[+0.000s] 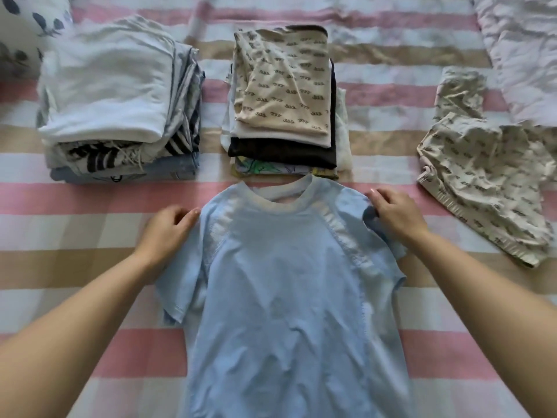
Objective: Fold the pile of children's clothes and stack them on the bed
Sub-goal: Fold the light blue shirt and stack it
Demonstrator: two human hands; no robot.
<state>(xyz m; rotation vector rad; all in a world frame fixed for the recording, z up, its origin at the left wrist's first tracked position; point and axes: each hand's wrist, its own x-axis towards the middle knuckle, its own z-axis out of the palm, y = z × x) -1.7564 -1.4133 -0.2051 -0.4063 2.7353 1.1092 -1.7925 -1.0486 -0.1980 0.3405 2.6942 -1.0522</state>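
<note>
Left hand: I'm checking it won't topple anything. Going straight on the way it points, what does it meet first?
Probably the blue T-shirt shoulder at the left hand's fingertips; beyond it, bare striped sheet.

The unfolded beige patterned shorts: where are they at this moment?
In the head view, the beige patterned shorts lie crumpled on the striped bed at the right, beyond the right hand and right of the middle folded stack.

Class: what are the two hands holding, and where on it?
The light blue T-shirt: left hand and right hand each grip a shoulder, beside the sleeve.
</note>
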